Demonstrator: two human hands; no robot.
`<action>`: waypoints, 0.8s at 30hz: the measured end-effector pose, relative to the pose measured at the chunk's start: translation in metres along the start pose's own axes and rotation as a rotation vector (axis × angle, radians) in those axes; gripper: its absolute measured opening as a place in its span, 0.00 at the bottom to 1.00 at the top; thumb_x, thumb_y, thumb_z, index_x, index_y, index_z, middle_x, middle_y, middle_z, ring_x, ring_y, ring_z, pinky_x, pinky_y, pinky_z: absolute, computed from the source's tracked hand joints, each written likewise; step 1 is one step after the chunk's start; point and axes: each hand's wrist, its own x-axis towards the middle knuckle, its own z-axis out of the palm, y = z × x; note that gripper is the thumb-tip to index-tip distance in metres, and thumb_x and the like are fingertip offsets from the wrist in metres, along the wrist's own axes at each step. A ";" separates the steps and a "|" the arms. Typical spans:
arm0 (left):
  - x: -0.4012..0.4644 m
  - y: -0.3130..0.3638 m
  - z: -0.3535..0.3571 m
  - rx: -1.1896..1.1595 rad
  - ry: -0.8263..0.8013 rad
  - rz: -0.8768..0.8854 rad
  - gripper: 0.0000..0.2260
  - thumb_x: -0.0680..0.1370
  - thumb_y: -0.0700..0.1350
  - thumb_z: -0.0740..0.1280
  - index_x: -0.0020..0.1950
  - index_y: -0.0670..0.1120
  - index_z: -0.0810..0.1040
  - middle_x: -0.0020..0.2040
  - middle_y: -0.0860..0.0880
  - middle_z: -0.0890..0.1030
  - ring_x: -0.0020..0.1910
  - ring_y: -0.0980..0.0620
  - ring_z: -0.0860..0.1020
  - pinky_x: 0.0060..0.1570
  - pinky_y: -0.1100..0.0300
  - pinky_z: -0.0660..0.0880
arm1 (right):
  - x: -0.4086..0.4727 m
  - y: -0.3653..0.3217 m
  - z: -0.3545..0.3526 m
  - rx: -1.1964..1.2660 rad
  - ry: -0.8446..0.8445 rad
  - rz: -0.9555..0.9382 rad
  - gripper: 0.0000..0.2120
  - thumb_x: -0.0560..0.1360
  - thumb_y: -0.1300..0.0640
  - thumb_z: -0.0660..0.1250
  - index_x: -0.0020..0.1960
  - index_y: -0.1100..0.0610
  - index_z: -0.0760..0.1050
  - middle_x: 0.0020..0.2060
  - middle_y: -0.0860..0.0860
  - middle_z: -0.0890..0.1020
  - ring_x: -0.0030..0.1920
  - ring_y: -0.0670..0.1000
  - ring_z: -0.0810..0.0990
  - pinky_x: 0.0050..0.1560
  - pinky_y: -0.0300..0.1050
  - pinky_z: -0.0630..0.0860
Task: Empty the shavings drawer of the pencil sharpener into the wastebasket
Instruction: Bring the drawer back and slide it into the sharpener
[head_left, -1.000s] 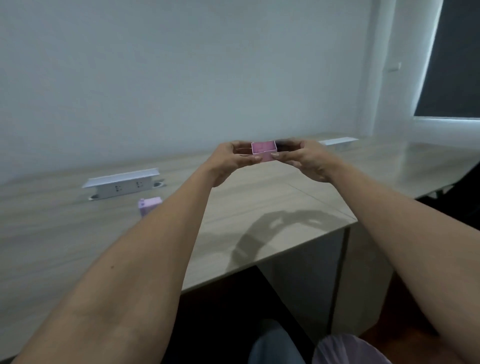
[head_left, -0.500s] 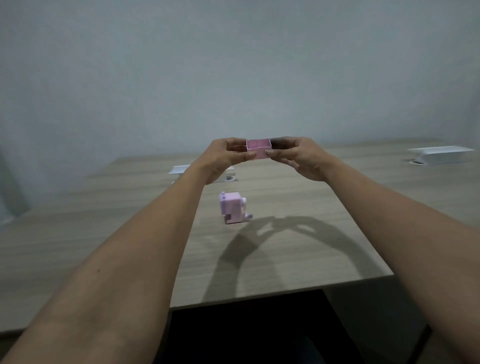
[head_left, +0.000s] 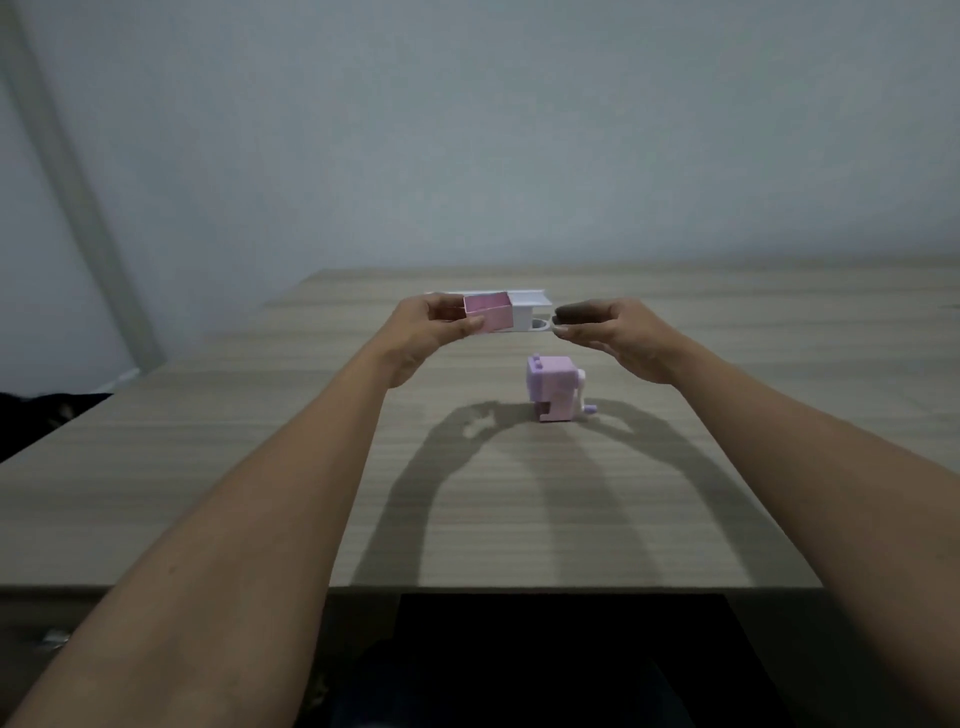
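Note:
My left hand pinches a small pink shavings drawer, held upright in the air above the desk with its open side up. Its inside looks bare pink. My right hand floats just right of the drawer, fingers apart and holding nothing. Below and between the hands stands the lilac pencil sharpener on the wooden desk, its crank on the right and an open drawer slot at its lower left. No wastebasket is in view.
A white socket box sits on the desk right behind the drawer. A grey wall rises behind the desk. A dark gap shows under the desk's front edge. The desk's left corner ends near a dark object on the left.
My view has swung left, bringing the sharpener to the middle. My right hand has let go of the drawer and moved right. Only my left hand holds it now.

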 end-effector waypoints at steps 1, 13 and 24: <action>-0.003 -0.007 -0.003 -0.003 0.008 -0.014 0.20 0.76 0.39 0.75 0.67 0.39 0.79 0.57 0.47 0.85 0.48 0.61 0.84 0.50 0.72 0.78 | 0.000 0.005 0.001 -0.027 0.002 0.003 0.27 0.72 0.60 0.78 0.69 0.63 0.77 0.62 0.52 0.84 0.63 0.46 0.82 0.67 0.43 0.73; -0.024 -0.074 0.015 0.034 -0.002 -0.229 0.20 0.75 0.35 0.75 0.66 0.36 0.78 0.56 0.41 0.84 0.50 0.50 0.83 0.48 0.66 0.80 | 0.001 0.045 0.000 -0.109 -0.005 0.047 0.25 0.72 0.59 0.78 0.68 0.61 0.79 0.60 0.51 0.84 0.61 0.45 0.82 0.63 0.40 0.73; -0.015 -0.079 0.038 0.070 -0.098 -0.313 0.19 0.72 0.38 0.77 0.62 0.39 0.82 0.51 0.45 0.87 0.47 0.52 0.84 0.44 0.66 0.81 | 0.002 0.061 -0.002 0.042 0.007 0.060 0.24 0.71 0.59 0.78 0.66 0.61 0.80 0.62 0.53 0.84 0.64 0.49 0.81 0.68 0.43 0.74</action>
